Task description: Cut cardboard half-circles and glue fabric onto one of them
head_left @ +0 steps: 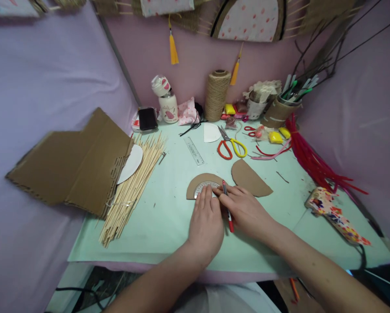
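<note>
A clear protractor lies on a half-round piece of brown cardboard. Flat on its lower edge rest the stretched-out fingers of my left hand. From the other side my right hand touches the protractor with its fingertips, while a red pen is tucked between thumb and fingers, pointing up and away. Its palm is turned down, so part of the grip is hidden. Just beyond that hand lies a second cardboard half-round, tilted on the table.
Scissors and a clear ruler lie behind the cardboard. Bamboo sticks and a folded cardboard sheet fill the left. At right are red pipe cleaners and a patterned glue gun. A twine spool stands behind.
</note>
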`<action>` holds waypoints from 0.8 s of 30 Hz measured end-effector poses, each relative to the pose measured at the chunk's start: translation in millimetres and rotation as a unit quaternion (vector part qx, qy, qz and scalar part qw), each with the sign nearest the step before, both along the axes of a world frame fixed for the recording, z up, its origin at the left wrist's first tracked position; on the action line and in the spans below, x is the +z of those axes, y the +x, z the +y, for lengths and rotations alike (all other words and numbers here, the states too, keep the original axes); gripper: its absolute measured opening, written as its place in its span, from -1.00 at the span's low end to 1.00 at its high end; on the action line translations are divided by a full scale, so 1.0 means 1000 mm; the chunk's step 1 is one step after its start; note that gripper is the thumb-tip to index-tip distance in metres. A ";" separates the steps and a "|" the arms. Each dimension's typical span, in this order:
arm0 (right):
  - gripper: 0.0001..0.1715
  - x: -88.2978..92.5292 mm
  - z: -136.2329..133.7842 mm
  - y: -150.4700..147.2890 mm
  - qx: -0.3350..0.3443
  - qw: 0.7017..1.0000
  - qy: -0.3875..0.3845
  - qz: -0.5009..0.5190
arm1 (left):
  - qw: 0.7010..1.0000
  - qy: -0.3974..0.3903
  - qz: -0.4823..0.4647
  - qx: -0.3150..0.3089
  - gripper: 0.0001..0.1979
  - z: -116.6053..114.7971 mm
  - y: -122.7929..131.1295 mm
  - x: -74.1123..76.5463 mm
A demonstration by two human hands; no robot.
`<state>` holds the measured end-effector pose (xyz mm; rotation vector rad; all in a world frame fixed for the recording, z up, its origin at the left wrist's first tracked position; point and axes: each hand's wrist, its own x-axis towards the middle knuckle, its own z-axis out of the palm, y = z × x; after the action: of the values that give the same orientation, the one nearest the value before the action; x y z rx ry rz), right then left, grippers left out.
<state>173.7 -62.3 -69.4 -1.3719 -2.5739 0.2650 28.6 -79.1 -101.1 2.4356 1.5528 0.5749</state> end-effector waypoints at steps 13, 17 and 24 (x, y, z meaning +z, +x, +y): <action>-0.55 -0.006 0.001 0.002 0.005 1.000 0.013 0.007 | 0.997 -0.009 0.047 -0.060 -0.42 0.014 -0.022 0.010; -0.53 -0.005 0.001 0.002 0.006 1.000 0.024 0.007 | 0.992 0.024 0.102 -0.076 -0.42 0.016 -0.027 0.008; -0.52 -0.002 0.003 0.000 0.005 1.000 0.024 0.012 | 0.976 0.078 0.180 -0.091 -0.45 0.015 -0.023 0.011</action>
<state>174.1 -59.8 -71.9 -1.3326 -2.5512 0.2187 5.1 -63.7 -89.7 2.8907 1.4240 0.2384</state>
